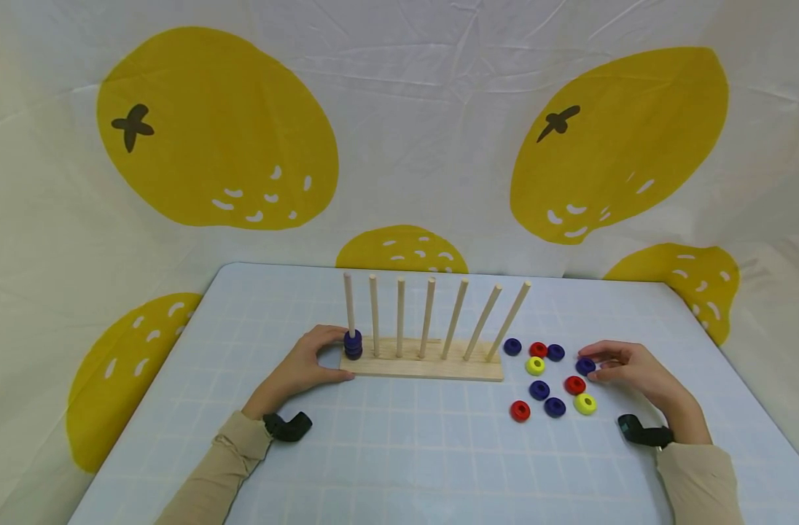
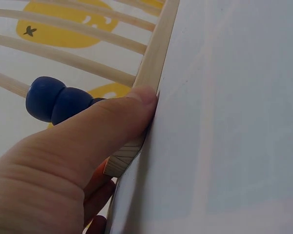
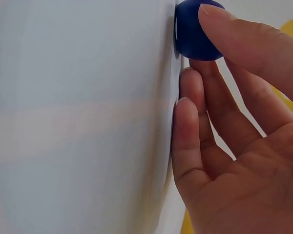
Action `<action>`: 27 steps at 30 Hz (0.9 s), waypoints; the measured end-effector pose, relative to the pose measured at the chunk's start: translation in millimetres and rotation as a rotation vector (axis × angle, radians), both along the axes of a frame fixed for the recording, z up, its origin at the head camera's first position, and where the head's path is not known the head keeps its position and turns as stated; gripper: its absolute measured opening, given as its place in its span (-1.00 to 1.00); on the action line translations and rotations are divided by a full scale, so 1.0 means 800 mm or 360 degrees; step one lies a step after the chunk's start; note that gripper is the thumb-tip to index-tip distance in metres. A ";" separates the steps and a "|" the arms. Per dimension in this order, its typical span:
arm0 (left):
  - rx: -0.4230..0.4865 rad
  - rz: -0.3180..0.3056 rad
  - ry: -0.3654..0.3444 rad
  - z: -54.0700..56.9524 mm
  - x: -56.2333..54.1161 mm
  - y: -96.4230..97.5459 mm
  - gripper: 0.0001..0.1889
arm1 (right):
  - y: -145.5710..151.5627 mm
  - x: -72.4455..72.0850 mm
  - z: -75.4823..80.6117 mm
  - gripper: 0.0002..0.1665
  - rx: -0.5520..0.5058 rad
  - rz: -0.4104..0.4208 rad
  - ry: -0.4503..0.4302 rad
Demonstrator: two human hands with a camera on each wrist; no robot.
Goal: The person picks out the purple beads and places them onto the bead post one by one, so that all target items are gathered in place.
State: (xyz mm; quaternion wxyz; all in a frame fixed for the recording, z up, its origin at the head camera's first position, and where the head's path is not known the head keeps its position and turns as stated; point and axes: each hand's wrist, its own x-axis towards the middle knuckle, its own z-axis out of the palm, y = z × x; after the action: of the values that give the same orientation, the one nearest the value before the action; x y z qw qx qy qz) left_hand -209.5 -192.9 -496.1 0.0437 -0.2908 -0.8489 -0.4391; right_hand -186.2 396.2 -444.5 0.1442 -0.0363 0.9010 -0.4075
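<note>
Plainly, a wooden peg rack [image 1: 432, 370] is gripped at its left end, and a dark blue ring [image 3: 193, 31] is pinched well to its right.

Around the end of the flat, pale-grained base, the left hand [image 1: 302, 363] is curled, its thumb laid along the front edge; on the leftmost of seven smooth, round pegs [image 1: 401, 313], glossy stacked rings [image 1: 353, 344] of dark blue are threaded. Between thumb and fingers of the right hand [image 1: 638, 368], the pinched ring is held at the right edge of a scattered group on the desk [image 1: 373, 452]. In that group are seen red rings [image 1: 579, 388], yellow rings [image 1: 590, 408] and further blue rings [image 1: 555, 412], all thick, rounded and pierced through the middle. The desk is pale blue, lined with a faint white grid. Behind it, creased white cloth [image 1: 426, 182] is printed with large yellow fruit shapes [image 1: 203, 138].
</note>
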 end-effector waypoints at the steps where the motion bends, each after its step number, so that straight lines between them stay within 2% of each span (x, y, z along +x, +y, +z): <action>1: -0.0002 0.0001 0.0006 0.000 0.000 0.000 -0.34 | 0.000 0.000 -0.001 -0.49 0.0004 0.0001 0.0003; 13: -0.0005 -0.0007 0.0094 -0.007 -0.002 -0.001 -0.31 | 0.001 -0.001 0.001 -0.50 -0.0005 0.0020 0.0031; 27: 0.0008 -0.0012 -0.0005 -0.005 -0.001 -0.002 -0.32 | -0.008 0.001 0.013 -0.49 0.0030 -0.0024 0.0122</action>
State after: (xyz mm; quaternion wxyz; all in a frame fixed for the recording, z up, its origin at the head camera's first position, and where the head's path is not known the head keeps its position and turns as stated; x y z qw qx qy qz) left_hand -210.4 -194.6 -500.2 0.0413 -0.2933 -0.8468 -0.4418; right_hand -185.2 389.9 -433.9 0.1070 -0.0437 0.9099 -0.3985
